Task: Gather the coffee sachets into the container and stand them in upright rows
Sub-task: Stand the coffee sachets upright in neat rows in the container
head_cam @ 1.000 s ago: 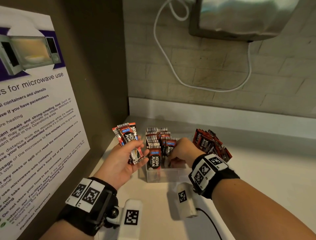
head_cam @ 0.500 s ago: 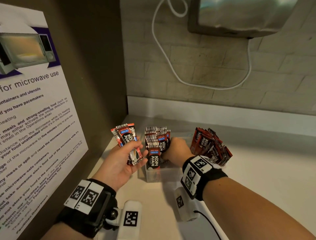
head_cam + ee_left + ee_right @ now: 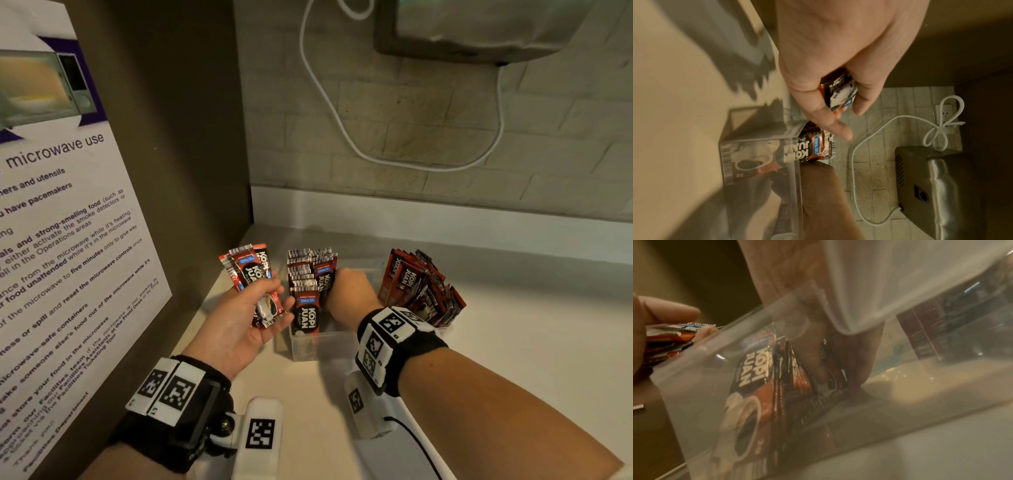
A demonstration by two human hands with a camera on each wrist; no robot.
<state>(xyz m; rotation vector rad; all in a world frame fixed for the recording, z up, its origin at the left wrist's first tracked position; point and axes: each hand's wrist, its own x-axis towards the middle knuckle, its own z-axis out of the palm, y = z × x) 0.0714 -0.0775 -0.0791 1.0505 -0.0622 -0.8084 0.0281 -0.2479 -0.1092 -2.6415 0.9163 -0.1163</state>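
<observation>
Mid-filling step: right hand (image 3: 346,291) is down inside the clear container (image 3: 318,346) on the worktop (image 3: 513,342), seating a sachet (image 3: 830,382) beside the front of the upright rows (image 3: 310,274). Through the container wall in the right wrist view its fingers (image 3: 818,363) are pressed against that sachet's face, tips close to the floor; I read this as pinching or steadying it, but blur makes the exact hold uncertain. Left hand (image 3: 239,322) hovers palm-up just left of the container, fingers curled round a fanned bundle of sachets (image 3: 251,274), thumb over the front one. That bundle's long axis runs up and away from the palm, tilted slightly left, barcode ends uppermost. The rows in the container stand with long axes vertical, barcode strips up; the front sachet (image 3: 306,315) faces the camera, logo reading top to bottom. A second loose heap of sachets (image 3: 418,291) leans to the right at the container's right end, not upright; whether it sits inside or just beside the wall I cannot tell. Judgement: task roughly midway, left rows formed, bundle and heap still to place. Next move likely calls for letting go without tipping the row, then taking another sachet from the left bundle, keeping it vertical and facing the same way.
</observation>
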